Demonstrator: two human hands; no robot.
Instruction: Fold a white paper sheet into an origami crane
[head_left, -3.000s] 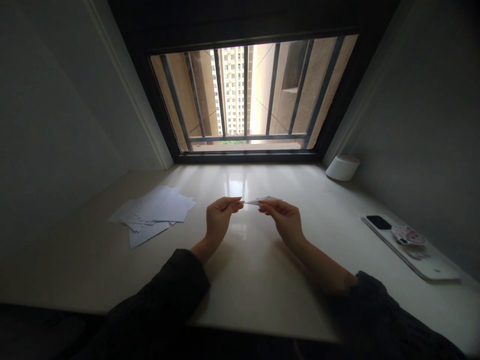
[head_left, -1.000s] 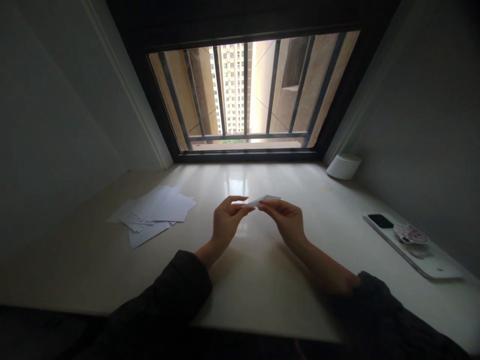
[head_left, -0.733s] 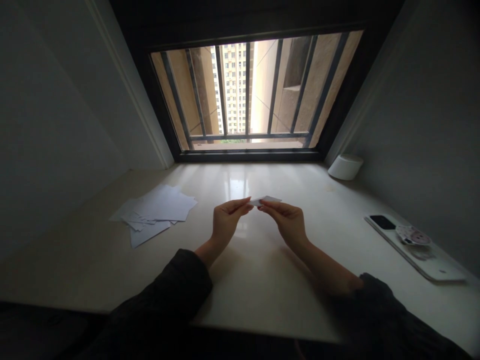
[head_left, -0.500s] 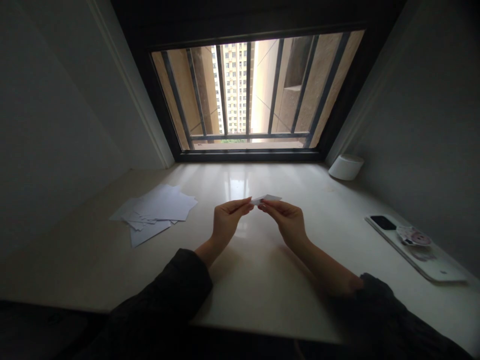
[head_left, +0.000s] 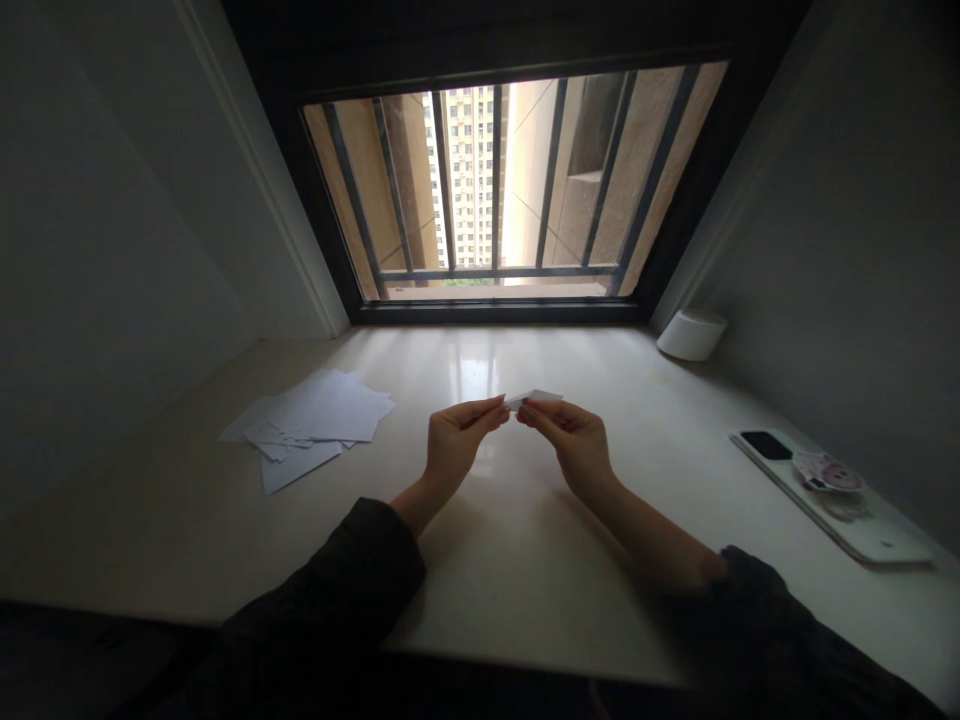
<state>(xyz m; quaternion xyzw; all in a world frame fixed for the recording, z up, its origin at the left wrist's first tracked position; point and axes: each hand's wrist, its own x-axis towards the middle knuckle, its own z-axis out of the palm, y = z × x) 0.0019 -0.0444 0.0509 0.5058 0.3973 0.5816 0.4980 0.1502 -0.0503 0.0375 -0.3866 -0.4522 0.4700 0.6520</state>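
A small piece of white paper [head_left: 546, 396], apparently folded, is held up between my two hands above the pale counter. My left hand [head_left: 461, 428] pinches its left end between thumb and fingers. On the other side my right hand [head_left: 571, 438] grips it the same way, and part of the paper sticks out behind those fingers. The fingertips of the two hands are close together but apart. How the paper is folded is too small to make out.
Loose white sheets [head_left: 322, 405] lie in a pile on the left of the counter [head_left: 480, 590]. A phone [head_left: 832, 495] with a round grip on its back lies at the right. Near the window [head_left: 480, 190], a white cylindrical object [head_left: 691, 334] stands by the right wall.
Both hands keep their pinch on the paper. My fingertips have shifted very slightly; the pile, phone and white object are unmoved.
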